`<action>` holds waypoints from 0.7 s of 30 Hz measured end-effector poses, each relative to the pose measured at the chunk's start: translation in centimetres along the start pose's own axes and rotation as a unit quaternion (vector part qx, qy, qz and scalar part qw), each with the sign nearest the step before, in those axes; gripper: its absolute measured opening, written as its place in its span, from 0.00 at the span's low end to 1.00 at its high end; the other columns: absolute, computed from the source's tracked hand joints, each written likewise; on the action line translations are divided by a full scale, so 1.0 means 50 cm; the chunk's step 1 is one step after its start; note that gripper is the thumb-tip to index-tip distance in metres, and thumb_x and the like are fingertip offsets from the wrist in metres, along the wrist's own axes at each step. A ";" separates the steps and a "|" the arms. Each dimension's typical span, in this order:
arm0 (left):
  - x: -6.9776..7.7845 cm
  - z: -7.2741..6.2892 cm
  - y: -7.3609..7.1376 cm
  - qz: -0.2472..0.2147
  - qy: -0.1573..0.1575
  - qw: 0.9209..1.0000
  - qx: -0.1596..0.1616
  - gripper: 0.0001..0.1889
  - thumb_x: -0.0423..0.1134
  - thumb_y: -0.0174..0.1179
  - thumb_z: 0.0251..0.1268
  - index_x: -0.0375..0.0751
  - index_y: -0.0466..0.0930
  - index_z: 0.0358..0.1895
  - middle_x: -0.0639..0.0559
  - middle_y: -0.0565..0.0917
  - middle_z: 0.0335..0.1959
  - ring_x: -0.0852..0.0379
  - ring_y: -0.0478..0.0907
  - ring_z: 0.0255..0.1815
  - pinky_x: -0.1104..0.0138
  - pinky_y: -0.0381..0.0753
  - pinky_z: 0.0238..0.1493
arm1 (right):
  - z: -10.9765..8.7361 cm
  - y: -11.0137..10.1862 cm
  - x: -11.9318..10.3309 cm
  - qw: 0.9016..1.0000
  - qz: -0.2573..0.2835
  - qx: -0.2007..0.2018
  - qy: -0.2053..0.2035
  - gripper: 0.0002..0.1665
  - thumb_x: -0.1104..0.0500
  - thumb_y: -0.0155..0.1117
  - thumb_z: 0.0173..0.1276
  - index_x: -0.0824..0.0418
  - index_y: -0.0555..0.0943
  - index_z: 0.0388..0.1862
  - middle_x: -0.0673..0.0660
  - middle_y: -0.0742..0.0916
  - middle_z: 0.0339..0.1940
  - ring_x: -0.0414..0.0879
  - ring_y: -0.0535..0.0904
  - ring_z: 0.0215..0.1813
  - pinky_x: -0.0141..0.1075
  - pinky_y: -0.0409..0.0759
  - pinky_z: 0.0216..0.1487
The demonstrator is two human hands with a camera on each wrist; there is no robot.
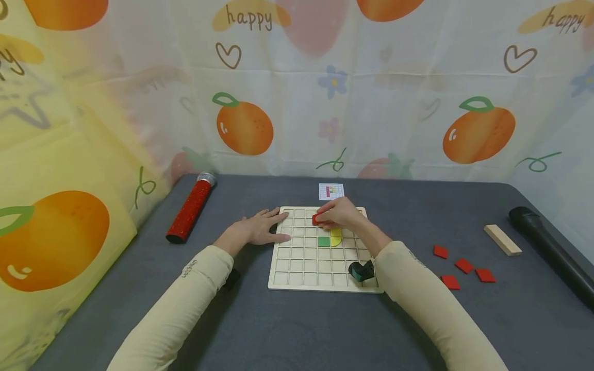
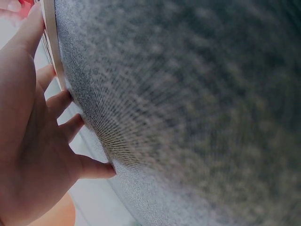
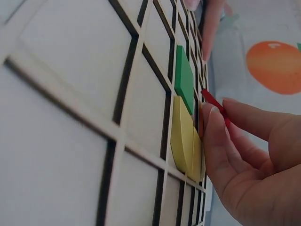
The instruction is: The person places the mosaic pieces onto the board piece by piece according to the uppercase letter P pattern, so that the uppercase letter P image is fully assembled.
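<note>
At twelve o'clock on the grid board [image 1: 297, 265], your right hand [image 1: 342, 212] pinched a red tile [image 1: 315, 220]; at ten, your left hand [image 1: 260, 228] lay spread. Apparently mid-placement, you needed to seat it flat.

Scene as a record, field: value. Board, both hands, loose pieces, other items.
board: pale grid board, green square and yellow pieces on it
left hand: fingers extended, touching the board's left edge
right hand: pinches a red piece over the board
loose pieces: four red tiles, right of the board
card: behind the board
far right: wooden block, black cylinder
left side: red microphone-like item
</note>
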State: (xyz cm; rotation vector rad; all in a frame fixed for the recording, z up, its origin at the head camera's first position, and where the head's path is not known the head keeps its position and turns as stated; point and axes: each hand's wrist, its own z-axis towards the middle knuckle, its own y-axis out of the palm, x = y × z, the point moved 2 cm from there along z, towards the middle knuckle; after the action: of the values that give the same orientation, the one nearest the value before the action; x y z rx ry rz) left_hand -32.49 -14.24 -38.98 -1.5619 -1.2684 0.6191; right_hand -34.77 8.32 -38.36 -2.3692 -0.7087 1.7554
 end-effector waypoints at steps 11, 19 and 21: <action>0.001 0.002 0.001 0.004 -0.014 1.000 0.000 0.44 0.69 0.46 0.65 0.57 0.41 0.78 0.51 0.40 0.78 0.45 0.37 0.76 0.34 0.42 0.64 | 0.009 0.026 -0.012 1.000 -0.006 0.021 -0.003 0.13 0.66 0.71 0.59 0.70 0.83 0.42 0.62 0.86 0.30 0.42 0.81 0.20 0.28 0.80 0.26; 0.003 0.002 0.004 0.009 -0.012 1.000 0.003 0.43 0.69 0.46 0.65 0.58 0.41 0.78 0.51 0.41 0.78 0.45 0.38 0.76 0.34 0.43 0.64 | 0.011 0.033 -0.014 0.997 -0.062 0.055 -0.005 0.12 0.63 0.70 0.61 0.69 0.84 0.41 0.61 0.86 0.30 0.42 0.81 0.21 0.29 0.80 0.26; 0.003 0.003 0.004 0.009 -0.011 1.000 0.004 0.43 0.69 0.46 0.65 0.58 0.41 0.78 0.51 0.41 0.78 0.45 0.38 0.76 0.34 0.43 0.64 | 0.010 0.033 -0.016 0.996 -0.066 0.058 -0.003 0.12 0.62 0.69 0.62 0.69 0.85 0.41 0.61 0.86 0.30 0.42 0.81 0.21 0.29 0.80 0.26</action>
State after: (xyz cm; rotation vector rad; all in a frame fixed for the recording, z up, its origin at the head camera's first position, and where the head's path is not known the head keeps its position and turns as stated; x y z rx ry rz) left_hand -32.47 -14.04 -39.17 -1.5653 -1.2677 0.6549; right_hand -34.91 6.42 -38.41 -2.1895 -0.7254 1.7019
